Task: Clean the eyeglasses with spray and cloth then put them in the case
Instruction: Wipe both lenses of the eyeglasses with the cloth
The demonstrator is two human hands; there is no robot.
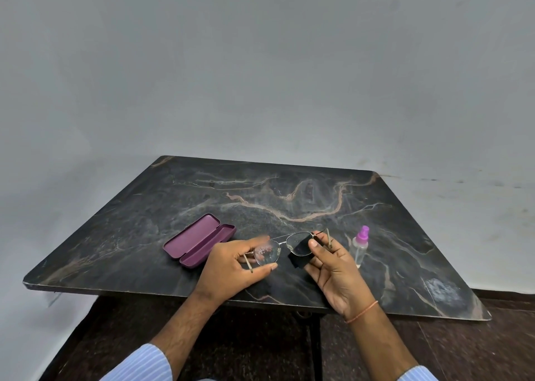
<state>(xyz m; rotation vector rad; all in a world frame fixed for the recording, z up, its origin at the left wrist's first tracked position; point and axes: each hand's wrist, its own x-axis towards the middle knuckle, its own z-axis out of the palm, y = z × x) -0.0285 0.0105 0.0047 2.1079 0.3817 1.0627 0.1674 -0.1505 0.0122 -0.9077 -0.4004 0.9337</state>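
Thin metal-framed eyeglasses [267,252] are held just above the dark marble table [260,195]. My left hand [231,267] pinches the left lens rim; that lens shows droplets. My right hand [333,267] presses a small black cloth [299,253] against the right lens, thumb on top. An open purple case [198,240] lies flat to the left of my left hand. A clear spray bottle with a pink-purple nozzle [360,246] stands upright just right of my right hand.
The table's near edge [144,291] runs under my wrists, with dark floor below. A plain grey wall rises behind the table. A pale worn patch [440,289] marks the tabletop at the near right corner.
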